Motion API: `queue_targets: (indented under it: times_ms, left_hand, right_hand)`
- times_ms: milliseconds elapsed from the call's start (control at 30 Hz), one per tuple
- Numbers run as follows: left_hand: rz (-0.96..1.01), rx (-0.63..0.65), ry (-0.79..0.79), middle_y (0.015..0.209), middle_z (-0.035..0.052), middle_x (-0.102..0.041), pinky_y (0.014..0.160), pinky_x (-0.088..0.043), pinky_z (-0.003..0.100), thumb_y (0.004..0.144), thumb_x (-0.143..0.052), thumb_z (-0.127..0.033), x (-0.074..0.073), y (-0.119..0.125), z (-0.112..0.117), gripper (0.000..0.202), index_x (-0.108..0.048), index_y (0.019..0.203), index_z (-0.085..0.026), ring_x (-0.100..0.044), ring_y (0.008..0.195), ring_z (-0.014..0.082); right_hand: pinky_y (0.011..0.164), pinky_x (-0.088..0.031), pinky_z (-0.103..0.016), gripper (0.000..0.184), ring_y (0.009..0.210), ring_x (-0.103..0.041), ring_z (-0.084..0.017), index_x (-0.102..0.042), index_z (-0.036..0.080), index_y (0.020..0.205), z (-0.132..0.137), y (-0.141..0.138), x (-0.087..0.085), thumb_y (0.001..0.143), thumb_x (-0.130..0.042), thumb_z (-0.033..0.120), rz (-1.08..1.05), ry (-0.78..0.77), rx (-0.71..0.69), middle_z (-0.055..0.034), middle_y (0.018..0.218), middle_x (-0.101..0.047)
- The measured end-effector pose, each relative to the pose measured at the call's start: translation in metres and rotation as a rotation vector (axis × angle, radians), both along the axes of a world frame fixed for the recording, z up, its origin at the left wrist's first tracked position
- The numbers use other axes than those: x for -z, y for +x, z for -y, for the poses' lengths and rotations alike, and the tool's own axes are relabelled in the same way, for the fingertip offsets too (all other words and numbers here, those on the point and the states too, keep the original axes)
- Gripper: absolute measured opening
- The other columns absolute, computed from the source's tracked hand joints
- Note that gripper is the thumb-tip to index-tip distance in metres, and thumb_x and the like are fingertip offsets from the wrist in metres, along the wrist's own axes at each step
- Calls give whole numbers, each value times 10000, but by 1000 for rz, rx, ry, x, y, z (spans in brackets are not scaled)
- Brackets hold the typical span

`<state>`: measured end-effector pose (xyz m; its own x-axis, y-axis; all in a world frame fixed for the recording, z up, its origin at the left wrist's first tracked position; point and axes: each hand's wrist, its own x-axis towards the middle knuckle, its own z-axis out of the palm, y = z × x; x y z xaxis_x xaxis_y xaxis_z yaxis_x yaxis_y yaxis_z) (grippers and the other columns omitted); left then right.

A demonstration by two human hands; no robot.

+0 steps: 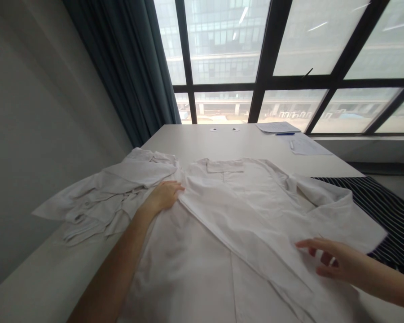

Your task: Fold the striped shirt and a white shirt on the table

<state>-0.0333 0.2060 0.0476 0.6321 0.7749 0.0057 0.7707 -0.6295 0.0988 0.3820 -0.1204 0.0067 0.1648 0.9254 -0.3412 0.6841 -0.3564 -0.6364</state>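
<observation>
On the table [195, 141], a white shirt [245, 220] lies under left fingers [177, 185] (grip unclear) and parted right fingers [312, 243].

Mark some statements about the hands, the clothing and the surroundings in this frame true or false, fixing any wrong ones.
1. The left hand is on white clothing. True.
2. A blue pen lies by papers toward the table's far end. True.
3. The right hand holds that pen. False: it shows no pen, its fingers bent over the clothing.
4. The curtain hangs right of the window. False: it hangs left.
5. Striped fabric shows at the right. True.
</observation>
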Motion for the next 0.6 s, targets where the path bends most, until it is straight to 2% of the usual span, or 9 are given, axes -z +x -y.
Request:
queue_targets:
  times_ms: [100, 167, 267, 400, 500, 600]
  left_hand:
    - [53, -84, -8, 1191, 57, -702, 1047, -398, 300, 875, -395, -165, -10, 21, -22, 412, -701, 1147, -206, -627, 1127, 199]
    - [81, -110, 21, 1254, 72, -665, 1036, -402, 282, 896, -355, -152, -10, 38, -42, 443, -649, 1227, -180, -605, 1159, 192]
    - [102, -120, 47, 1348, 94, -590, 1075, -354, 266, 928, -324, -136, 2, 62, -71, 454, -571, 1309, -137, -529, 1245, 176]
    - [78, -136, 55, 1389, 128, -519, 1065, -366, 355, 974, -354, -206, 25, 86, -96, 419, -510, 1361, -176, -484, 1270, 228]
    - [48, -128, 42, 1332, 126, -531, 1011, -403, 375, 977, -400, -256, 36, 95, -106, 356, -550, 1297, -218, -500, 1228, 251]
    - [28, -111, 27, 1232, 124, -558, 948, -439, 358, 976, -412, -274, 40, 100, -116, 291, -589, 1198, -211, -530, 1162, 252]
  right_hand:
    - [701, -527, -342, 432, 732, -658, -238, -700, 297, 1143, -15, -8, -4, 761, -612, 481, 67, 40, -19, -66, 878, -723]
    - [727, -513, -341, 409, 767, -663, -237, -680, 288, 1157, -33, -19, -13, 817, -557, 482, 124, 78, -53, -62, 884, -724]
    - [714, -488, -340, 352, 762, -657, -235, -677, 257, 1116, -58, -39, -22, 861, -502, 425, 208, 141, -109, -65, 866, -722]
    - [654, -448, -325, 280, 689, -635, -219, -663, 246, 1050, -72, -59, -21, 865, -485, 357, 268, 153, -152, -48, 779, -700]
    - [622, -419, -305, 256, 646, -617, -205, -615, 247, 1054, -72, -65, -17, 861, -486, 354, 266, 110, -126, -22, 719, -675]
    - [591, -392, -286, 199, 615, -594, -191, -575, 247, 989, -70, -66, -13, 853, -488, 362, 264, 77, -83, -10, 693, -660]
